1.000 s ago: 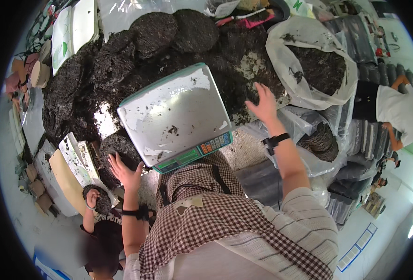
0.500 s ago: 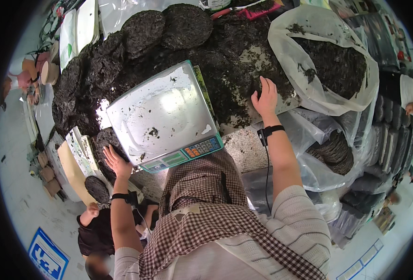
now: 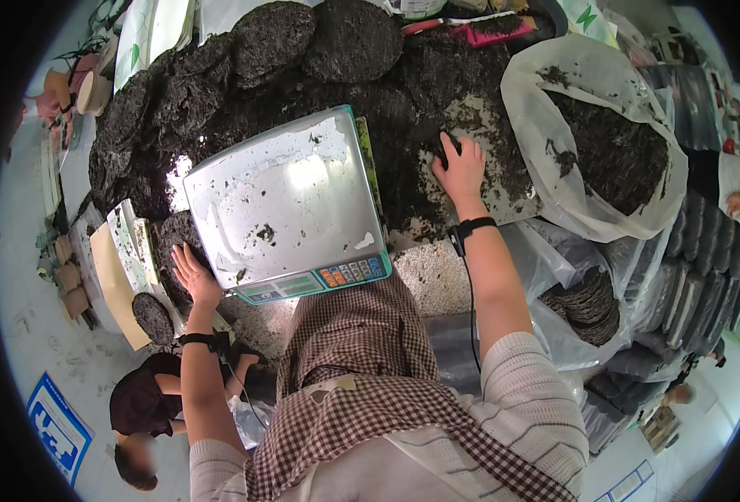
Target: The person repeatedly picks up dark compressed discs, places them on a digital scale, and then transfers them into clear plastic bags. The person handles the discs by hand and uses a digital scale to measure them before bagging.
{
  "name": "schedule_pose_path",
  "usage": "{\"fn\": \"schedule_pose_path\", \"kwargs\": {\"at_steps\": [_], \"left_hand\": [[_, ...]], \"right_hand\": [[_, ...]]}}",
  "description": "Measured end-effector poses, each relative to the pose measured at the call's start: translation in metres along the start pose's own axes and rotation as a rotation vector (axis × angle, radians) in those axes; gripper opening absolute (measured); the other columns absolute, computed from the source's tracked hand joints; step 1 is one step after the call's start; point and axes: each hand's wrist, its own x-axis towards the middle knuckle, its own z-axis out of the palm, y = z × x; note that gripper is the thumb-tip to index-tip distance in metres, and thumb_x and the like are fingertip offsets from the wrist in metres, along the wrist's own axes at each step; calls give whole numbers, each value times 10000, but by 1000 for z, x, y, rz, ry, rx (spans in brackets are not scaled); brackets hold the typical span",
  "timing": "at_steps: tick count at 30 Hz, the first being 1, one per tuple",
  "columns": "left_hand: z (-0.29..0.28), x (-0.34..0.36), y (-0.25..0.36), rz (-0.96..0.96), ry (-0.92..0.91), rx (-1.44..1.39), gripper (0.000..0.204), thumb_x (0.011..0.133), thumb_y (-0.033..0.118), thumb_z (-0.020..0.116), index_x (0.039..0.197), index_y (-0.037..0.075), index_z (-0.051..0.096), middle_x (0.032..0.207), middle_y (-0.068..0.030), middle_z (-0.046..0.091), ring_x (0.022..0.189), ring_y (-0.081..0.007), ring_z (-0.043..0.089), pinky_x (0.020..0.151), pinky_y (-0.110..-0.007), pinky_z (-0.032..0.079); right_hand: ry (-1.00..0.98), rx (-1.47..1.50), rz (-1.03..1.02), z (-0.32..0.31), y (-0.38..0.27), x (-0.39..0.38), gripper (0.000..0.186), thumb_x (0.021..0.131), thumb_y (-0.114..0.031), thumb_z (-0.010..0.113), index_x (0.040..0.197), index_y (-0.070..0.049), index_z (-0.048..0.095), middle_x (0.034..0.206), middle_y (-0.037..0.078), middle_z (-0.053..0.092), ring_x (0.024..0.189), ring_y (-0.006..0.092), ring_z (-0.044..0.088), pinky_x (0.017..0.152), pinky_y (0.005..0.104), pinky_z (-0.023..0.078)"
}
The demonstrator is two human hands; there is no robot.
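Observation:
My left hand (image 3: 192, 275), fingers spread, rests on a dark, flaky round cake (image 3: 172, 228) at the lower-left corner of a teal-edged scale (image 3: 282, 201), whose steel pan is scattered with dark flakes. To the scale's right, my right hand (image 3: 462, 171) is open, fingertips on or just over loose dark dried material (image 3: 412, 100) spread on a pale sheet; nothing shows gripped. More dark round cakes (image 3: 349, 42) lie along the back, and a white plastic bag (image 3: 525, 100) of similar material stands beside my right hand.
At left are pale boards (image 3: 115, 276) with a small dark disc (image 3: 152, 318) and a crouching person (image 3: 140, 402). Bagged round cakes (image 3: 579, 305) and stacked dark packages (image 3: 684, 259) line the right. A red-and-pink item (image 3: 487, 32) lies at the back. Other people (image 3: 738, 192) work at both edges.
My right hand has moved inward and toward the back over the dark material; my left hand stays on the cake. The co-worker at lower left has lowered their hand from the small disc.

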Motion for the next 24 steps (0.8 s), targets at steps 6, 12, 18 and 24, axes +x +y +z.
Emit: {"fn": "schedule_pose_path", "kwargs": {"at_steps": [6,12,18,24], "left_hand": [[9,-11,-6,46,79,-19,1050,858,185,711,1674,34,68,1760,-219,35,1637,-395,7,1292,-582,34],[4,4,-8,85,73,-16,1096,820,235,748,1674,40,88,1754,-223,71,1636,-401,16,1291,-577,54],[-19,-4,0,22,-21,-110,1243,658,189,848,1670,52,141,1747,-221,113,1630,-409,60,1299,-569,89],[-18,-3,8,0,-20,-2,1367,659,305,926,1677,79,42,1760,-203,39,1638,-373,22,1316,-536,36]], "right_hand": [[377,163,-148,-47,-21,63,561,806,-240,760,1361,-200,692,1148,161,580,1027,377,593,910,509,509],[20,-83,-13,7,-29,158,757,851,-604,772,1517,-301,575,1598,230,402,1486,451,348,1122,641,386],[-352,-98,76,-9,-63,171,1139,641,-812,819,1616,-414,387,1759,172,122,1591,492,131,1156,760,289],[-271,-48,-66,0,-81,134,937,681,-495,925,1514,-301,542,1669,178,314,1510,455,319,1095,710,395]]}}
